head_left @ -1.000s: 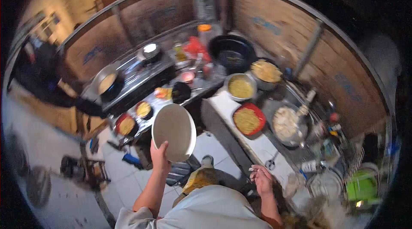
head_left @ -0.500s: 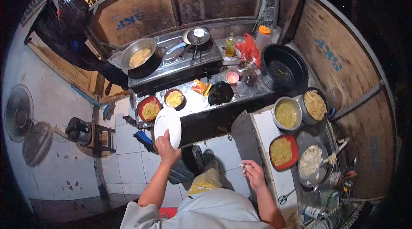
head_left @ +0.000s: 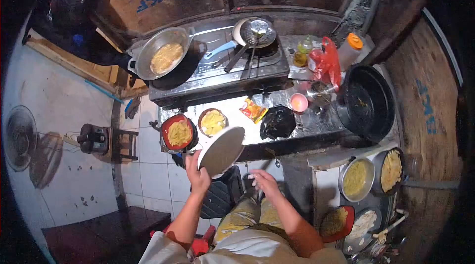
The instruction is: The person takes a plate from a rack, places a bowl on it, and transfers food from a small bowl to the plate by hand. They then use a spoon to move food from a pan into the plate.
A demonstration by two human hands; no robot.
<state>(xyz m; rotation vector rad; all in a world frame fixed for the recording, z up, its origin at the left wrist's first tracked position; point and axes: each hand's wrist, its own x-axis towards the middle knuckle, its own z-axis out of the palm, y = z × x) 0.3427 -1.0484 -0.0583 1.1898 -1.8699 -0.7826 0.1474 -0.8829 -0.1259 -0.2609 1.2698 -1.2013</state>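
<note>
My left hand (head_left: pixel 199 177) grips the rim of a white plate (head_left: pixel 222 151), which is tilted with its shaded face toward me. My right hand (head_left: pixel 265 183) is held at waist height, apart from the plate; its fingers are loosely bent, with white residue on the tips and no object visible in them. Just beyond the plate, on the low counter, are a red square bowl of pale yellow strips (head_left: pixel 179 133) and a round bowl of pale yellow pieces (head_left: pixel 213 122). A yellow-red packet (head_left: pixel 254 110) and a black plastic bag (head_left: pixel 278 122) lie to their right.
On the stove (head_left: pixel 213 77) stand a wok of frying food (head_left: pixel 165 56) and a pan with a strainer (head_left: pixel 257 32). A large black basin (head_left: pixel 368 103) is at the right. Nearer are a metal pot (head_left: pixel 357 180), a red bowl (head_left: pixel 338 224) and a floury tray (head_left: pixel 363 232).
The plate has tipped from showing its white face to a slanted, shaded one. My view has moved closer to the stove and counter. My right hand has come nearer the plate.
</note>
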